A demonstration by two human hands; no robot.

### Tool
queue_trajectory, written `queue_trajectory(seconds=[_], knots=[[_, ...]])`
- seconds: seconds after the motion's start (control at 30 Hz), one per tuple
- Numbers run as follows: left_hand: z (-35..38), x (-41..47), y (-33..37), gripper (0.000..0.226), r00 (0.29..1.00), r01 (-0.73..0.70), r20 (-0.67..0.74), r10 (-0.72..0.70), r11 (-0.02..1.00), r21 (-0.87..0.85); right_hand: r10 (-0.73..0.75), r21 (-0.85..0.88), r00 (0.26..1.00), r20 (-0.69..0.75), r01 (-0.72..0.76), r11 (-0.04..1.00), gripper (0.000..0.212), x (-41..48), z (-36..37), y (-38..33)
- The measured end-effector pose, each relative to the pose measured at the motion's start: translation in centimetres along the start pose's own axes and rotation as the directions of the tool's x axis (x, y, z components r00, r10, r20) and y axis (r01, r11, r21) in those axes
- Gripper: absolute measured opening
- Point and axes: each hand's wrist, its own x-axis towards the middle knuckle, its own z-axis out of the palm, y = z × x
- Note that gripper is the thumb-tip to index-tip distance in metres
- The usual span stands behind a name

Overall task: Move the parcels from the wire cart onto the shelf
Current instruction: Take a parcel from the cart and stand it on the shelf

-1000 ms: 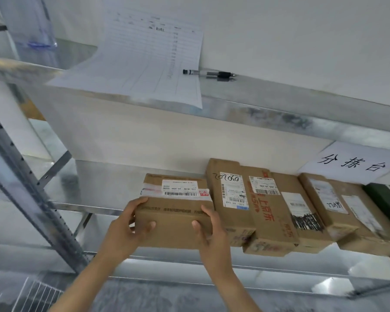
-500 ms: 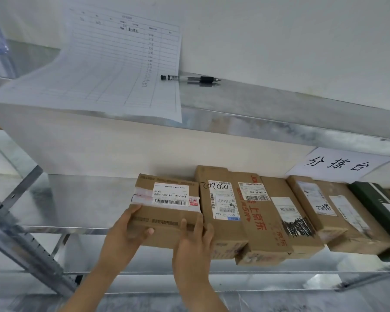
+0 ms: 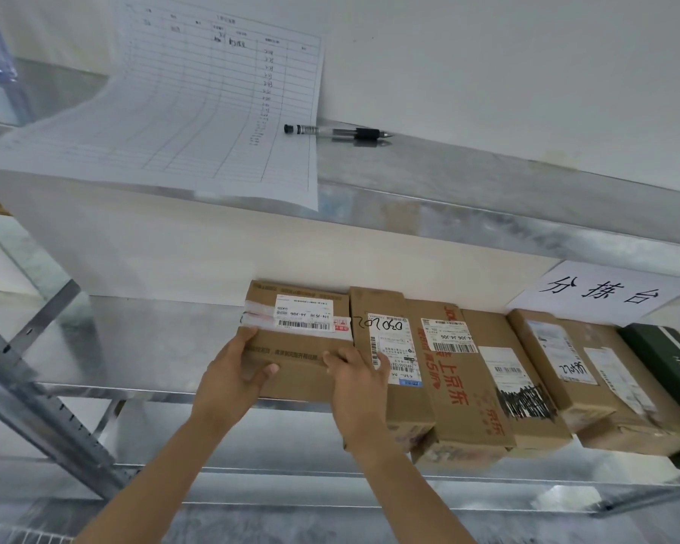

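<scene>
Pushed farther back on the grey galvanised metal shelf (image 3: 134, 347) than a second ago: brown cardboard parcel with a white barcode label (image 3: 297, 339).

Lying flat at the left end of a row of brown cardboard parcels (image 3: 468, 378), touching its right neighbour, near edge at the shelf's front lip. Gripped at the near-left corner by the left hand (image 3: 232, 380), fingers curled over the top, thumb across the near face. Held at the near-right edge by the right hand (image 3: 360, 380), fingers bent onto the top. Higher up, on the upper metal shelf (image 3: 487, 190), a white printed sheet (image 3: 197, 111) and, just right of it, a black-and-clear pen (image 3: 338, 132).
</scene>
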Motion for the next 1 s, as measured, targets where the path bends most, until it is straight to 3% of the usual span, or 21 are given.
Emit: queue_trajectory(seconds=[0.23,0.33,0.4,0.53,0.7,0.9,1.0], knots=[[-0.1,0.6,0.1,0.069,0.995,-0.043,0.095,0.034,0.994,0.097,0.010,0.029,0.999,0.031,-0.011,1.000,0.056,0.7,0.2,0.3],[-1.2,0.6,-0.6,0.093,0.968,-0.093,0.250,0.030,0.966,0.242,-0.010,0.032,0.998,0.064,0.008,0.999,0.054,0.7,0.4,0.3],[-2.4,-0.3,-1.4,0.097,0.959,-0.133,0.282,0.020,0.913,0.386,-0.031,0.023,0.998,0.055,0.030,0.999,0.051,0.7,0.5,0.2],[-5.8,-3.5,-4.3,0.092,0.985,-0.131,0.168,0.028,0.754,0.644,-0.090,0.003,0.995,0.048,0.090,0.996,0.047,0.3,1.0,0.3],[-11.1,-7.8,-7.6,0.077,0.971,0.062,0.061,-0.230,0.492,0.869,-0.030,0.055,0.989,0.142,0.023,0.998,0.030,0.1,1.9,0.0],[-16.3,-14.9,-10.5,0.082,0.932,0.250,-0.118,-0.344,0.369,0.895,0.033,-0.042,0.969,0.246,-0.023,0.999,0.042,-0.3,1.3,-1.6],[-18.0,-18.7,-11.3,0.085,0.917,0.346,-0.189,-0.353,0.461,0.817,0.035,0.065,0.989,0.142,-0.044,0.997,0.047,-0.9,1.8,-3.7]])
